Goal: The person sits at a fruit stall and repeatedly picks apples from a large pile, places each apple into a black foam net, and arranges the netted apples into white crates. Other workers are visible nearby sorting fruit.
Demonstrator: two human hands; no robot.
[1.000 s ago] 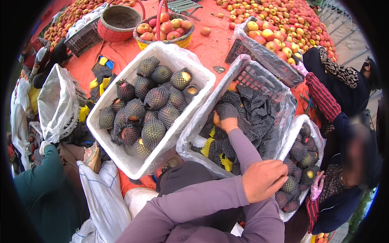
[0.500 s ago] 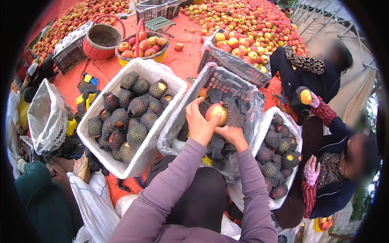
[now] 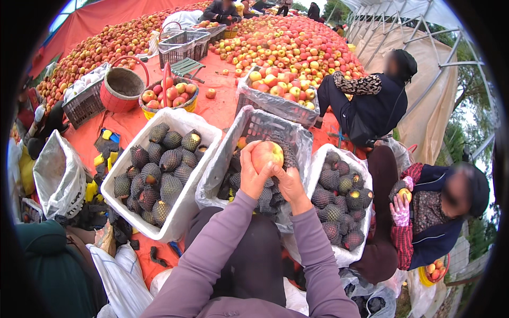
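Note:
My left hand [image 3: 253,167] is closed around a red-and-yellow apple [image 3: 268,155], raised over a plastic-lined crate [image 3: 254,117]. Close beside it, my right hand [image 3: 291,188] has its thumb near the apple's lower side. A black foam net sleeve [image 3: 289,155] shows just above the right fingers, which look closed on it; they are partly hidden. More black nets [image 3: 233,183] lie in the crate below. To the left, a white lined box [image 3: 114,177] holds several apples in black nets [image 3: 170,188]. Another white box [image 3: 356,254] with netted apples stands at the right.
A large apple heap [image 3: 297,45] covers the far ground. Ahead are a lined crate of apples [image 3: 281,85], an apple basket [image 3: 169,98] and a red bucket [image 3: 123,87]. At the right, one person [image 3: 445,222] holds a partly netted apple; another person [image 3: 371,100] sits farther off.
The view has tilted up, showing more of the far heap. My left hand has turned the apple upward, and it now sits apart from most of the net. The near co-worker's hands have come together.

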